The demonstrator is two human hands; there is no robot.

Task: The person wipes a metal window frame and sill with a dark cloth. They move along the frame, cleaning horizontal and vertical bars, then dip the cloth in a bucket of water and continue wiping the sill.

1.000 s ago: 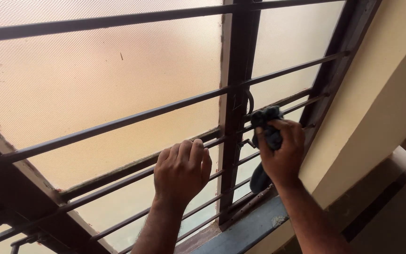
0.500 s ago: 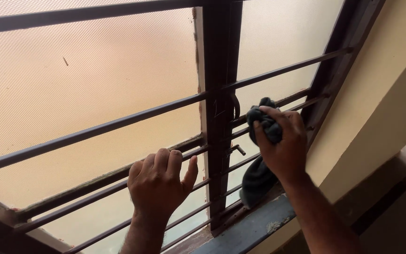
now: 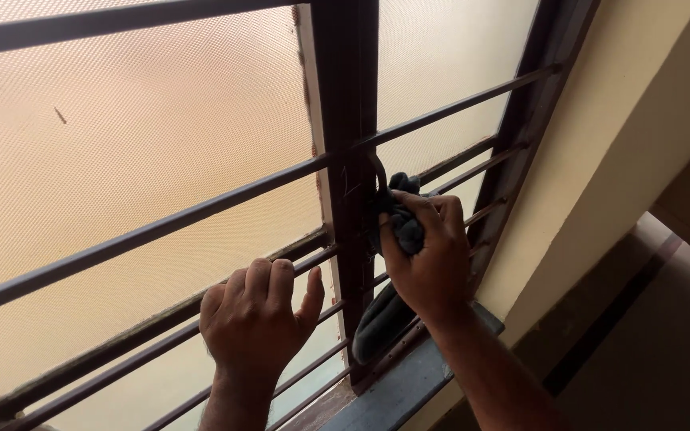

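Observation:
My right hand [image 3: 429, 259] grips a dark grey cloth [image 3: 402, 217] and presses it against the dark vertical window post [image 3: 346, 104] beside a horizontal metal bar. The cloth's loose end [image 3: 378, 319] hangs down toward the sill. My left hand [image 3: 255, 319] rests on a lower horizontal grille bar [image 3: 121, 343], with its fingers curled over it, to the left of the post.
Frosted glass panes [image 3: 145, 120] sit behind several dark horizontal bars. A cream wall [image 3: 640, 136] runs along the right of the window frame. A dark sill [image 3: 409, 383] lies below the post, with a darker floor area at lower right.
The view has shifted, so the post now sits further left in frame. My right hand with the cloth has moved left onto the post. My left hand stays on the lower bar.

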